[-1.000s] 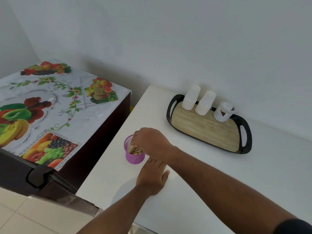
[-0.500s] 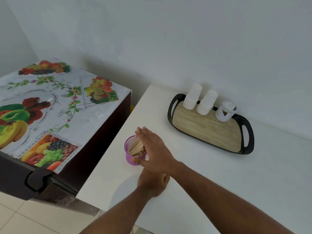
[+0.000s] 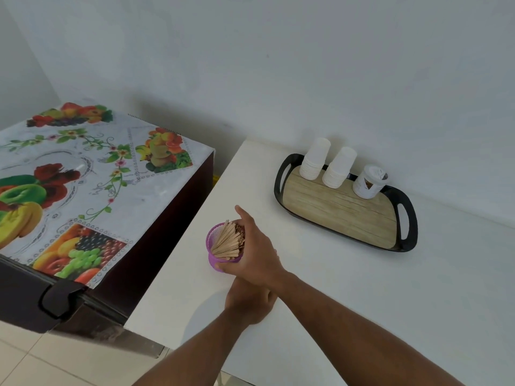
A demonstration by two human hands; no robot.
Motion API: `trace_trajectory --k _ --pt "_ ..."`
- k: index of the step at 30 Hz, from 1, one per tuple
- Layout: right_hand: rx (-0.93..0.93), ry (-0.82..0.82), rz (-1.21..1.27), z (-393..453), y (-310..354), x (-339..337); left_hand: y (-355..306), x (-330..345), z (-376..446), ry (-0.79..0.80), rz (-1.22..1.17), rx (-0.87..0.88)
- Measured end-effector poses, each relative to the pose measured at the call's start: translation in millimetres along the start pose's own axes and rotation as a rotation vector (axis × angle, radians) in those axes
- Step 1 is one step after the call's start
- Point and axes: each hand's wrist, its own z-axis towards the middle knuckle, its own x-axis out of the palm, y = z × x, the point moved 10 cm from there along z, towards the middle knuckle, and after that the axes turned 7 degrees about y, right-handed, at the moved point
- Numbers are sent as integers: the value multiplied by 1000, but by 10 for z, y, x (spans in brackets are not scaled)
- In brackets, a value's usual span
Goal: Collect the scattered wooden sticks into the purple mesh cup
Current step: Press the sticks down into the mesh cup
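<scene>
The purple mesh cup (image 3: 214, 241) stands near the left edge of the white table (image 3: 362, 288). A bundle of wooden sticks (image 3: 229, 242) leans inside it, tips pointing up and left. My right hand (image 3: 257, 256) wraps the cup's right side, thumb low at its front and fingers round the far side. My left hand (image 3: 248, 305) lies flat on the table just behind the cup, partly hidden under my right wrist. I see no loose sticks on the table.
A black tray with a wood-look base (image 3: 337, 214) sits at the back right. It carries two stacks of white paper cups (image 3: 313, 160) and a small white container (image 3: 367, 182). Left of the table stands a dark fridge under a fruit-print cover (image 3: 83, 190).
My right hand came off the top of the cup, moved to its right side and closed around it. The sticks inside now show. My left hand stayed put.
</scene>
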Motion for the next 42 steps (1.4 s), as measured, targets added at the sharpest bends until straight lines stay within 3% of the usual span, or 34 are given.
trace_trajectory --k 3,7,11,17,19,25,28,33,38,42 --pt "5 -119 88 -115 -49 -218 6 -81 13 -39 -15 -27" --pt "63 -296 177 -407 -261 -661 -178 -170 19 -114 77 145" --pt "143 -468 143 -883 -576 -1062 -196 -120 59 -56 110 196" --pt "290 -518 70 -1612 -1072 -1220 -213 -187 0 -119 -24 232" --pt "293 -453 50 -1762 -1164 -1144 -246 -213 -24 -126 -102 260" --pt "270 -403 143 -1985 -1336 -1023 -725 82 63 204 -391 301" --pt "265 -362 208 -2000 -1419 -961 -964 182 105 260 -536 327" --pt "319 -446 273 -2110 -1553 -903 -939 224 38 140 -260 369" --pt "339 -617 271 -2255 -1557 -1053 -954 459 52 181 93 367" --pt "353 -657 221 -2369 -1584 -1095 -930 499 50 202 154 347"
